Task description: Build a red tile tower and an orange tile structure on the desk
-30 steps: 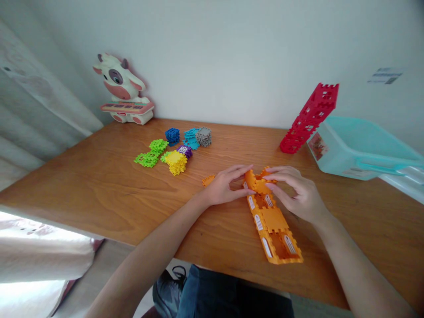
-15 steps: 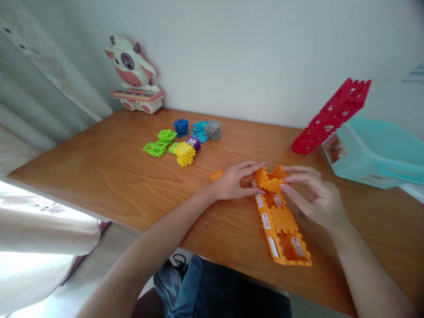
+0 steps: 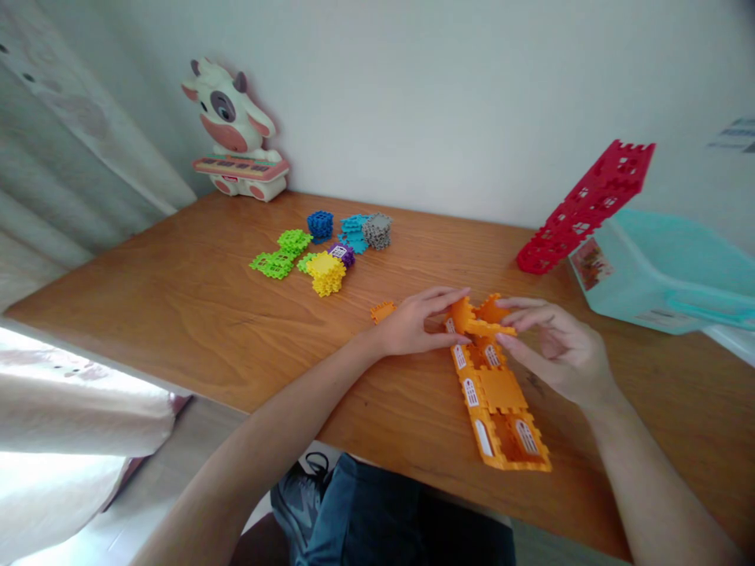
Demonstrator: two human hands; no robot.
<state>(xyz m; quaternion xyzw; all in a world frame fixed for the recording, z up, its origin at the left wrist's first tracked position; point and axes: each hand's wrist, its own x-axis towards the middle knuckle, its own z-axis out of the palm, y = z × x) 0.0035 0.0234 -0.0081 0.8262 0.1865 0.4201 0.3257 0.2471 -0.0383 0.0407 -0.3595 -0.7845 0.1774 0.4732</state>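
An orange structure of interlocking plastic tiles (image 3: 497, 391) lies lengthwise on the table, with white window pieces along its sides. My left hand (image 3: 420, 322) grips its far left side, thumb and fingers closed around the edge there. At the far end, my right hand (image 3: 557, 346) pinches a small orange tile (image 3: 491, 327) that sits tilted between the raised end tiles. One loose orange tile (image 3: 383, 312) lies just left of my left hand. How firmly the pinched tile is joined to the structure is hard to tell.
A red tile tower (image 3: 581, 208) stands at the back right beside a turquoise bin (image 3: 666, 275). Green tiles (image 3: 281, 255), yellow tiles (image 3: 326, 273), blue tiles (image 3: 320, 226) and grey tiles (image 3: 377, 231) lie in piles left of centre. A cow toy keyboard (image 3: 239, 141) stands in the back left corner.
The small orange tile in my right hand has tilted, now showing more of its edge. My left hand stays on the structure; the whole view has shifted slightly.
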